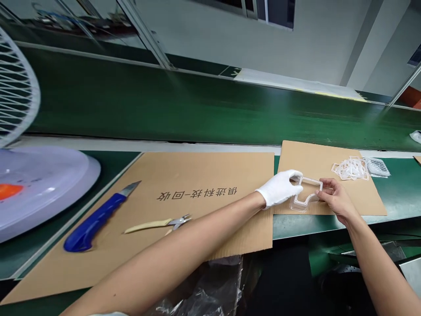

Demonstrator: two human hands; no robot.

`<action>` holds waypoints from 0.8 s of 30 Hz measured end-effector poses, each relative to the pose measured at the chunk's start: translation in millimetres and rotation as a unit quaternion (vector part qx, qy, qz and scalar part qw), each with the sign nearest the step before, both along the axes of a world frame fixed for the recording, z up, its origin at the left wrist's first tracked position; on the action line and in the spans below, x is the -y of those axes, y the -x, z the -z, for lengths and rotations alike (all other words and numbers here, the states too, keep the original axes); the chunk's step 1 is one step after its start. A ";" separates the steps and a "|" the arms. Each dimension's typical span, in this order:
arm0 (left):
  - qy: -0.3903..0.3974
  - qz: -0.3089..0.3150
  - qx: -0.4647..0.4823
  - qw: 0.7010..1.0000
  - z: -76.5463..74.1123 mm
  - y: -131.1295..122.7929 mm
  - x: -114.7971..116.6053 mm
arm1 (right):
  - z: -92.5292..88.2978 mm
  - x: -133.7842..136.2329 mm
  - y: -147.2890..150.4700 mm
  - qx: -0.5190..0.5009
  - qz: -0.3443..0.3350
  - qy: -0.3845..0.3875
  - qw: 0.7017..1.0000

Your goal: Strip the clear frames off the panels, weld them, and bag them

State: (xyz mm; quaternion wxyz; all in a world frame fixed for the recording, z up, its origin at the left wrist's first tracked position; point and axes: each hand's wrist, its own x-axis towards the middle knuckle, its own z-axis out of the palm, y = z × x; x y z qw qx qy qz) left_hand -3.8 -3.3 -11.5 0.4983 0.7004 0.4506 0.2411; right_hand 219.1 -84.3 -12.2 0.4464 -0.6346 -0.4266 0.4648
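My left hand, in a white glove, pinches the left side of a white frame-shaped part with a clear plastic piece around it. On the other side, the fingers of my bare right hand close on the same part's right edge. The part is held over the right cardboard sheet. A pile of similar thin white frames lies behind and to the right, beside a clear bag of small items.
A blue-handled knife and yellow-handled pliers lie on the left cardboard sheet. A fan base stands at the far left. Clear plastic film hangs below the front edge. A green belt runs behind.
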 end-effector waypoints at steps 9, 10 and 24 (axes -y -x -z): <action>0.093 -0.023 0.070 0.993 5.1 -3.1 12.0 | 9.4 28.2 0.9 -0.039 0.044 -0.098 0.993; 0.103 -0.028 0.074 0.992 4.0 -2.5 16.1 | 11.5 38.3 -0.6 -0.047 0.046 -0.113 0.991; -0.339 0.138 -0.194 0.910 -74.4 -140.0 14.5 | 58.3 289.3 -35.5 -0.079 0.153 -0.014 0.985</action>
